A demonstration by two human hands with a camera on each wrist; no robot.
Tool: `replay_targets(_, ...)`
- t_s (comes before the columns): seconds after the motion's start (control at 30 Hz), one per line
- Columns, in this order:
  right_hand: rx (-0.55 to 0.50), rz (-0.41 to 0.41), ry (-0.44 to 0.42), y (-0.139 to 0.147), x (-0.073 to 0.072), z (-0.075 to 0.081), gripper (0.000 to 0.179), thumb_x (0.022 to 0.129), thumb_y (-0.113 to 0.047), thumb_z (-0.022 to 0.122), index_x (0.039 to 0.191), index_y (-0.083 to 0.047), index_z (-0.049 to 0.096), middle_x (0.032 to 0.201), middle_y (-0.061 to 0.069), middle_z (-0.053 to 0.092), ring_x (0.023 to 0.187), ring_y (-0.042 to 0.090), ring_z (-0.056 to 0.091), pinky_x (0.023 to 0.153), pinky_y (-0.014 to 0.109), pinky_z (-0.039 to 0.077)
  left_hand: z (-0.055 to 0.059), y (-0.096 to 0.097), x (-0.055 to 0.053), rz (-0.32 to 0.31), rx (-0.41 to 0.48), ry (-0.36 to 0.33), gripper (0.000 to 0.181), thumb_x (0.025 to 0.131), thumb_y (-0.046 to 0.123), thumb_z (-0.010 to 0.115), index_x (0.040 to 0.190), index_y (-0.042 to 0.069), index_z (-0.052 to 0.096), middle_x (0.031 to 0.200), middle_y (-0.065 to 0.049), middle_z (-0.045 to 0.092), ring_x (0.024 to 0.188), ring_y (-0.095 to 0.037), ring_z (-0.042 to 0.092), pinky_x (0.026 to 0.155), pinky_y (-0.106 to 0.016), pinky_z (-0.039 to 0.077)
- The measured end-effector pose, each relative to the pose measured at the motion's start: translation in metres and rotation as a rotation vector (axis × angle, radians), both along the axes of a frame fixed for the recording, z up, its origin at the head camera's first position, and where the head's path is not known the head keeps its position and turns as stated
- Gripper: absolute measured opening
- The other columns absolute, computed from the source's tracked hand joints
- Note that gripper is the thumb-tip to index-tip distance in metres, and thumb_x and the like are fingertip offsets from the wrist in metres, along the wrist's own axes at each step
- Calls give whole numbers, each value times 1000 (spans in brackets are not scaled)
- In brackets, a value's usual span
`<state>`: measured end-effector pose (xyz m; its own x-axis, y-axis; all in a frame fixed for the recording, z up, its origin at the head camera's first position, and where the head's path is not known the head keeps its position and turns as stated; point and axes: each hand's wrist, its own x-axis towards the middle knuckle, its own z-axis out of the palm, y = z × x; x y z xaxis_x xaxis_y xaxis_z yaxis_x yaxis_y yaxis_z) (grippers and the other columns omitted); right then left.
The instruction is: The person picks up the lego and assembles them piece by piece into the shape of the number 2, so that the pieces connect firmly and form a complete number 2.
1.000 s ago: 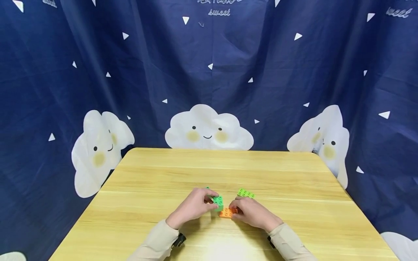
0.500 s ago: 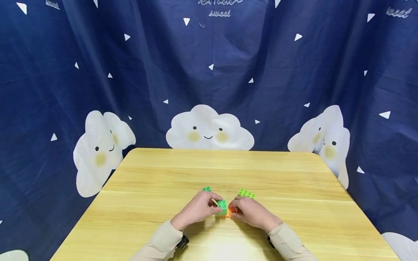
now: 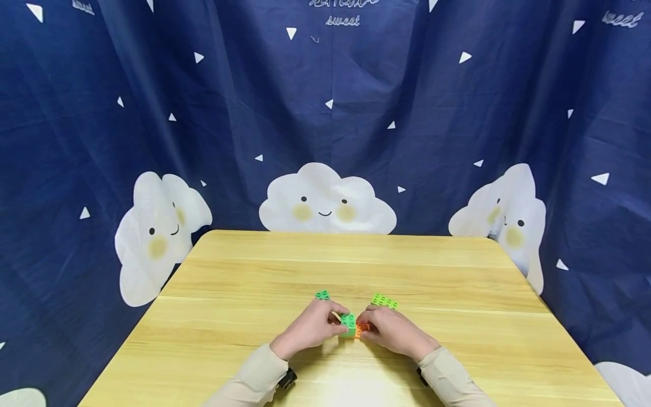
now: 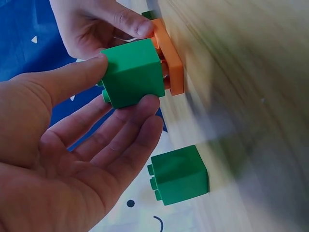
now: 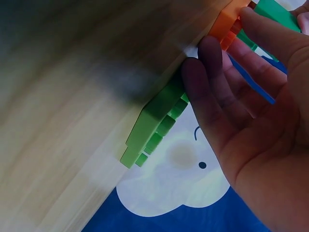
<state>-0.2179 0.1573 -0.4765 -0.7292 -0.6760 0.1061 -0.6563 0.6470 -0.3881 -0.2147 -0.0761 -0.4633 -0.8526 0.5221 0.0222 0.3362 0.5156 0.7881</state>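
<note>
My left hand (image 3: 309, 330) pinches green block (image 4: 134, 72) above left end of orange brick (image 4: 172, 65) — gap between (not flush); my right hand (image 3: 394, 332) pinches other end, long axis left-right.

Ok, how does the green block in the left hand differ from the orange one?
The green block is tall, the orange block low and flat. The left hand pinches the green block; the right hand grips the orange block, which sits lower. Both have round studs on top.
</note>
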Motion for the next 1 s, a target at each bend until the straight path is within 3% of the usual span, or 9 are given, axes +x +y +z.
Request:
replay_targets(0.53,-11,10,3,1,0,0,19,92,-12,77,110,-7,75,104,2,72,90,8,64,76,25,56,-3,1,-3,24,-28,38,32,91,15,79,121,6,74,108,-5,74,83,-6,67,70,-20,56)
replay_targets(1.0,-13,12,11,1,0,1,12,92,-13,77,104,-11,74,100,-1,71,85,4,61,73,24,54,-4,5,0,-3,-45,76,34,92,16,77,125,7,73,120,-8,71,88,-6,67,74,-18,55)
